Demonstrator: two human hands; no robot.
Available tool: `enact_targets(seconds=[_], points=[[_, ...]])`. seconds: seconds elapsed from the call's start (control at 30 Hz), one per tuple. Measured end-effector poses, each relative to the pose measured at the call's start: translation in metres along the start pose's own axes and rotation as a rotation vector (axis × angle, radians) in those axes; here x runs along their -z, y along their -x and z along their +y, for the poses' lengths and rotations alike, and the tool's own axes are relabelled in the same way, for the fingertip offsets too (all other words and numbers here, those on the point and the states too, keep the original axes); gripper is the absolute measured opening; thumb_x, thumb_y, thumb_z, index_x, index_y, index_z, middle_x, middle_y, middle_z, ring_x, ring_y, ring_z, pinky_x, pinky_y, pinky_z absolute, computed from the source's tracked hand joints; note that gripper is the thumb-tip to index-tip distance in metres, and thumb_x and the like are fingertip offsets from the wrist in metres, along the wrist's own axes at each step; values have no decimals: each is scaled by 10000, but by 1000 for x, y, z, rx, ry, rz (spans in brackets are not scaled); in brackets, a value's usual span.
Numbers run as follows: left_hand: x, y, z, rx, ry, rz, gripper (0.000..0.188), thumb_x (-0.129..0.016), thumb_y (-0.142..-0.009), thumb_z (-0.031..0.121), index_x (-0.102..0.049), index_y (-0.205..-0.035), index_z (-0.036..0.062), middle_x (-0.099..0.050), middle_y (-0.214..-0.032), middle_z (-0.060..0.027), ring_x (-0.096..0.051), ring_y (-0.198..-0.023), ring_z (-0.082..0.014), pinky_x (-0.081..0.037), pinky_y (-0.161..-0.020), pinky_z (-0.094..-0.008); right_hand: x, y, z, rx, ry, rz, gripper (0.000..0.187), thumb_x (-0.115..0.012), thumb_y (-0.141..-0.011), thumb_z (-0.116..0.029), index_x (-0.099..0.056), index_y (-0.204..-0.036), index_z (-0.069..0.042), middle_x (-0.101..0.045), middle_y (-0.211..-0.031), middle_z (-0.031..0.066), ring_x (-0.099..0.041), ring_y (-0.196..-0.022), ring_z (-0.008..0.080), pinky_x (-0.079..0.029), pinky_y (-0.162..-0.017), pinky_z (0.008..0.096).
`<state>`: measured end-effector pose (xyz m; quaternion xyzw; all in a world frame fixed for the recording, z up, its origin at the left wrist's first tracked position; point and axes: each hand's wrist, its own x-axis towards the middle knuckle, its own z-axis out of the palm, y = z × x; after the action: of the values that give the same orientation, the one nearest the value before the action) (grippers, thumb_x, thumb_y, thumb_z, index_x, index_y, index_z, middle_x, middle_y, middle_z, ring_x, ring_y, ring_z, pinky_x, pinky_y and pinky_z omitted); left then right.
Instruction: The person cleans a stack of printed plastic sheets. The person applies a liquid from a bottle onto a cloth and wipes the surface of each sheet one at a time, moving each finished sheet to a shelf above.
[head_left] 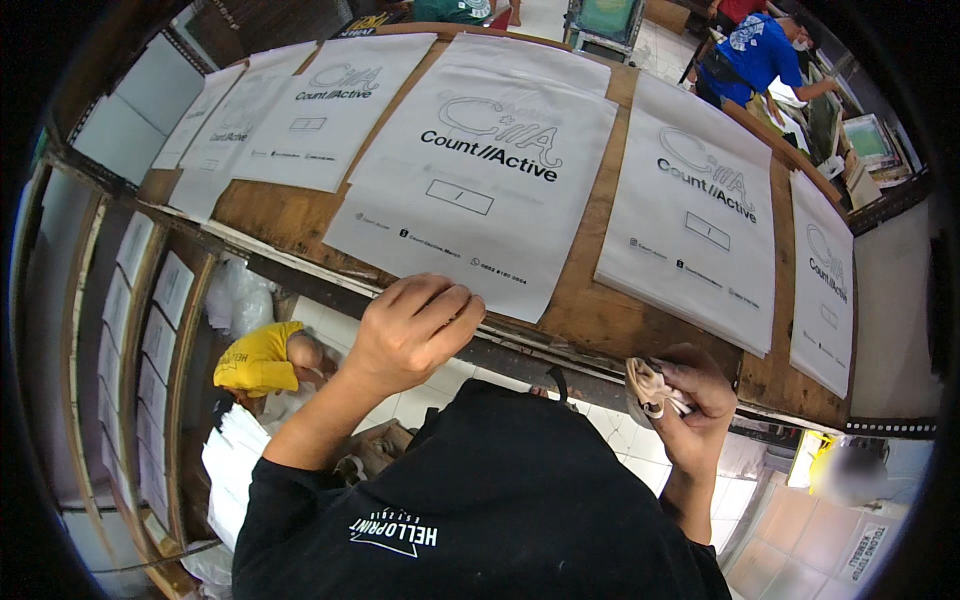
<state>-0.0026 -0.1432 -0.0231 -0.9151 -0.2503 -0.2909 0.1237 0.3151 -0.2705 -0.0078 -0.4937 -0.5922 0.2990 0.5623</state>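
My left hand is at the near edge of a large white printed sheet, which looks like a flat plastic bag. Its fingers are curled together, and whether they pinch the edge cannot be seen. In my right hand is a crumpled beige cloth, gripped in front of the table's near edge. Black lettering and a line-drawn logo mark the sheet, which lies over another like it on a brown wooden table. To its right lies a stack of matching sheets.
More printed sheets lie at the left and far right. A person in blue works beyond the table. Someone in yellow is low at the left, near wooden racks of sheets. A framed screen stands at the back.
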Motion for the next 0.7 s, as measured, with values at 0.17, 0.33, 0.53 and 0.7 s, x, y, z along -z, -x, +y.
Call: enact_targets(seconds=[0.17,0.33,0.53,0.7], points=[[-6,10,18,171,81,9,505,-802,-768,440,-707,-1082,56,-666,-1071,-91,-645,-1032,-305,-545,-932,-487,0,-7,6,27,46,-37,278,-838,-799,-142,-775,-1035,-10,-749,-978,138,-703,-881,226,-522,-771,335],[-16,22,25,217,59,6,669,-783,-716,586,-702,-1115,55,-655,-1119,-117,-621,-1091,-327,-510,-1014,-517,1,-14,6,23,50,-96,275,-838,-799,-127,-774,-1039,-9,-746,-998,135,-700,-880,213,-523,-764,316],[-17,23,26,227,76,38,702,-779,-716,622,-704,-1116,51,-656,-1123,-123,-620,-1099,-334,-501,-1023,-537,2,-17,6,51,16,-128,297,-841,-799,-121,-776,-1068,-13,-744,-1014,128,-700,-893,198,-524,-770,304],[-21,25,29,248,68,60,714,-775,-711,645,-713,-1094,45,-662,-1115,-128,-631,-1094,-332,-494,-1026,-545,6,-16,6,41,5,-132,301,-839,-808,-130,-776,-1079,-14,-747,-1029,129,-705,-907,201,-527,-779,306]])
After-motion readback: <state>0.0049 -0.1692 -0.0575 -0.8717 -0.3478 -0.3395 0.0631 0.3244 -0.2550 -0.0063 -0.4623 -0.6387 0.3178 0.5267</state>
